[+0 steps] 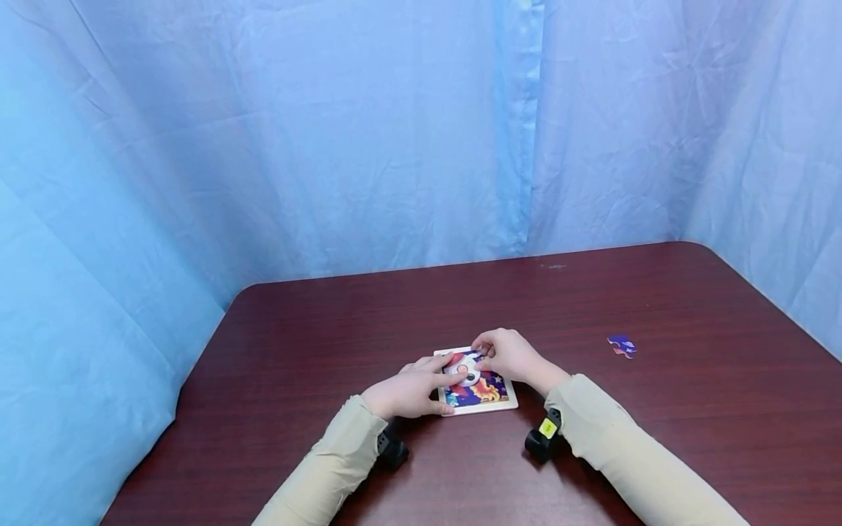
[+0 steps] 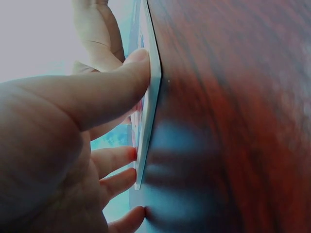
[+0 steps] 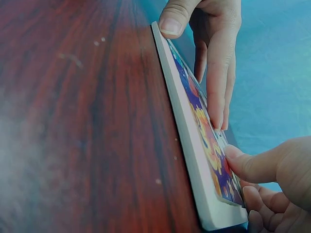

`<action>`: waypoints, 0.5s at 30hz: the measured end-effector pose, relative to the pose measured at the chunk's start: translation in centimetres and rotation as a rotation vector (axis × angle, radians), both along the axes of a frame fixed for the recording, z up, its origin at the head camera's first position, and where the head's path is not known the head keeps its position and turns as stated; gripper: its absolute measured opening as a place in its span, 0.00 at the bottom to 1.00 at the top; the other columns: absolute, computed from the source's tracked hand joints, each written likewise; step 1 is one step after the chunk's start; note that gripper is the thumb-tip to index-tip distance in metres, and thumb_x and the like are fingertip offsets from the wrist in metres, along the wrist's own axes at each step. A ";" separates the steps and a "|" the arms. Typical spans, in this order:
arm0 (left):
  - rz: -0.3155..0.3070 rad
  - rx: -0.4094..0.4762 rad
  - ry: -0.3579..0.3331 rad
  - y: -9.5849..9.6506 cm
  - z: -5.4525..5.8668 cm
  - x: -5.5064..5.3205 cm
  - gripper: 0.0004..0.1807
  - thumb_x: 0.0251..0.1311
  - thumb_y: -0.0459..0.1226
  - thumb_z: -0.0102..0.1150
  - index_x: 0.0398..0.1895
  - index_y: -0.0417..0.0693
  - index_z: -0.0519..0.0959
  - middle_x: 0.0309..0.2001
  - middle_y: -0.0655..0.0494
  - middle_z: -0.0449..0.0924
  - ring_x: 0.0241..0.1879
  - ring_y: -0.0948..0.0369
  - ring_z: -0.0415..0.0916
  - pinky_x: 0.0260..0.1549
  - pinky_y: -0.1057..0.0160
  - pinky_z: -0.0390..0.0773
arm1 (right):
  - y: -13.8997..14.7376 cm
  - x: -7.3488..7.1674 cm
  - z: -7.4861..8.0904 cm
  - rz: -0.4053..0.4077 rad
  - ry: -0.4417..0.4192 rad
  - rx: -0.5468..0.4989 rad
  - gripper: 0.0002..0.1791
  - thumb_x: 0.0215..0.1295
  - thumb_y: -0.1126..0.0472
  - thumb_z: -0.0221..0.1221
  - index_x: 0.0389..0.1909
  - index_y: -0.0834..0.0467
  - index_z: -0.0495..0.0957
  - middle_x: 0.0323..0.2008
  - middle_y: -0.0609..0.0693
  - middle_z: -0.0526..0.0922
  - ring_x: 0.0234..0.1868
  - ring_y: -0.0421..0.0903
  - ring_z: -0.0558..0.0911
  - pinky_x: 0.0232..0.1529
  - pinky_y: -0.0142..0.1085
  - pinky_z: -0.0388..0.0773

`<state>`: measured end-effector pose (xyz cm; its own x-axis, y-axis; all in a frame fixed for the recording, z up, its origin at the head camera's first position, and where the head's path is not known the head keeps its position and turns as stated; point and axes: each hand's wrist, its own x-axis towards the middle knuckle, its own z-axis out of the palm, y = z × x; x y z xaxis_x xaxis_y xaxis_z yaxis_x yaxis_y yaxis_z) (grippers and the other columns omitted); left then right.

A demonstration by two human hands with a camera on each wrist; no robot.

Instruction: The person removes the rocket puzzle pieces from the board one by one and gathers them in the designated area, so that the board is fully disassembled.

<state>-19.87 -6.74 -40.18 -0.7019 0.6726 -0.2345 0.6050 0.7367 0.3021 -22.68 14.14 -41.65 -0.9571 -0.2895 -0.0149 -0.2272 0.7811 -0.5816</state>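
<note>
A small jigsaw puzzle [image 1: 490, 394] in a white frame lies on the table, its picture purple with orange and white shapes. My left hand [image 1: 414, 387] spreads over its left side, thumb on the frame's near edge and a finger stretched across the picture. In the left wrist view, the thumb of that left hand [image 2: 97, 97] presses the pale frame [image 2: 154, 92]. At the far right part of the puzzle, my right hand [image 1: 516, 358] grips with curled fingers. Its thumb [image 3: 238, 158] touches the picture in the right wrist view, the fingertips close by the frame's edge.
A loose purple puzzle piece [image 1: 621, 346] lies on the dark red wooden table [image 1: 691, 409], to the right of the hands. Pale blue curtains [image 1: 395, 146] hang behind the table and at both sides. A black wrist camera [image 1: 542, 438] sits below the right wrist.
</note>
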 end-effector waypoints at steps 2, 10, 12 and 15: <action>-0.002 0.004 -0.001 0.0 0.0 0.0 0.35 0.59 0.49 0.60 0.71 0.62 0.61 0.75 0.52 0.49 0.72 0.48 0.49 0.66 0.46 0.56 | 0.0 -0.1 -0.1 0.000 0.001 -0.003 0.13 0.54 0.64 0.67 0.41 0.61 0.82 0.30 0.49 0.80 0.31 0.43 0.75 0.39 0.37 0.77; -0.004 0.007 0.000 0.0 -0.1 -0.1 0.35 0.59 0.49 0.60 0.70 0.62 0.62 0.74 0.52 0.49 0.72 0.48 0.49 0.66 0.46 0.56 | -0.2 -0.3 -0.3 0.024 0.033 -0.003 0.10 0.53 0.66 0.67 0.36 0.59 0.77 0.29 0.49 0.76 0.31 0.43 0.73 0.37 0.37 0.73; -0.003 0.005 -0.001 0.0 -0.1 -0.1 0.35 0.59 0.49 0.60 0.70 0.62 0.62 0.74 0.52 0.49 0.72 0.48 0.49 0.66 0.46 0.56 | -0.2 -0.2 -0.3 0.028 0.034 -0.015 0.11 0.54 0.67 0.67 0.35 0.59 0.75 0.28 0.49 0.75 0.31 0.44 0.72 0.36 0.37 0.72; 0.002 -0.003 -0.005 0.0 -0.1 -0.1 0.35 0.59 0.49 0.60 0.70 0.63 0.62 0.75 0.52 0.49 0.72 0.49 0.48 0.66 0.46 0.55 | -0.2 -0.2 -0.5 0.028 0.037 -0.026 0.11 0.54 0.67 0.67 0.35 0.58 0.75 0.28 0.48 0.75 0.31 0.43 0.72 0.36 0.36 0.72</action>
<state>-19.96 -6.74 -40.27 -0.7019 0.6708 -0.2396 0.6023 0.7385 0.3031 -22.91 13.96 -42.15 -0.9482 -0.3163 0.0281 -0.2707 0.7590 -0.5921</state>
